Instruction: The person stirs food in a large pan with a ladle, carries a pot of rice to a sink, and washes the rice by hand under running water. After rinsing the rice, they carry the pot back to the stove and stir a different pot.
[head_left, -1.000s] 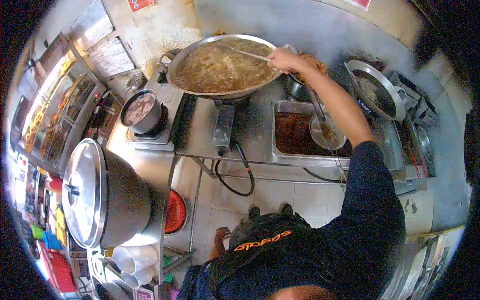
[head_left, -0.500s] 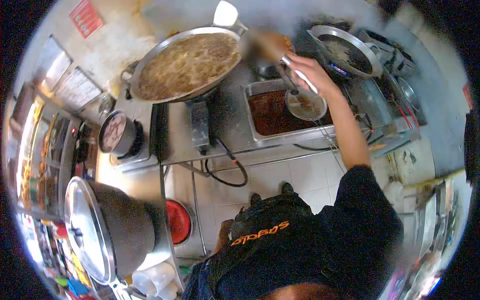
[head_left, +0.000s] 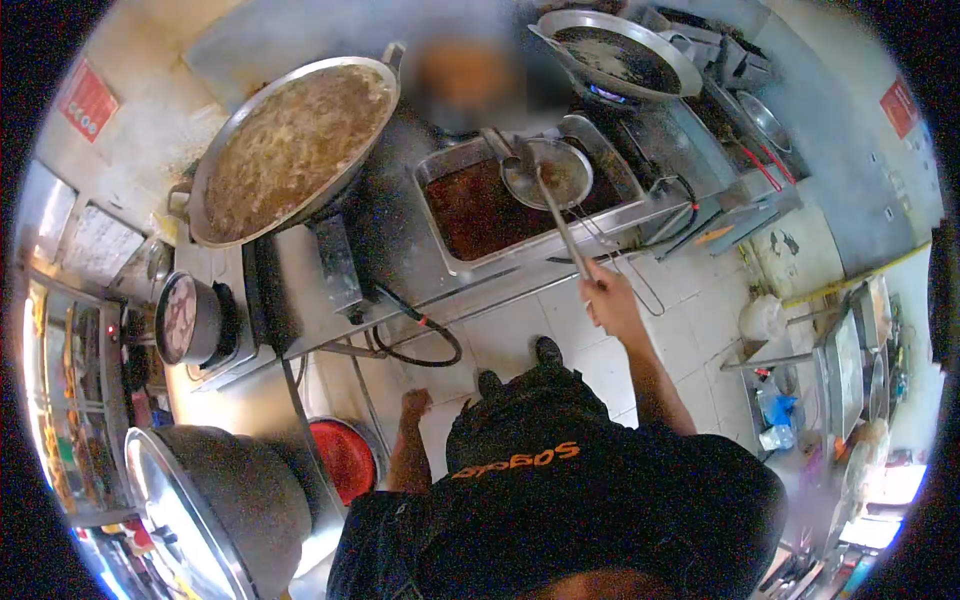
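Note:
My right hand (head_left: pixel 612 302) is closed around the lower end of a long metal-handled utensil (head_left: pixel 566 228), possibly a ladle. The handle slants up to a round mesh strainer (head_left: pixel 560 178), where its head cannot be made out clearly. The strainer sits over dark reddish-brown liquid (head_left: pixel 470 210) in a rectangular steel tray (head_left: pixel 465 268), its wire handle hanging past the counter edge. Another utensil (head_left: pixel 497 143) leans at the tray's back rim. My left hand (head_left: pixel 416 404) hangs beside my waist, fingers curled, with nothing visible in it.
A large wok (head_left: pixel 285 150) of bubbling brown liquid stands left; another wok (head_left: pixel 615 55) sits over a blue flame. A small pot (head_left: pixel 190 318), a large lidded pot (head_left: pixel 235 500) and a red basin (head_left: pixel 342 460) are at left. A hose (head_left: pixel 440 345) loops below the counter.
My right hand has come down and back from the blurred area behind the tray to the tray's front. It now grips the utensil reaching the strainer. The view has shifted, showing more of my left hand.

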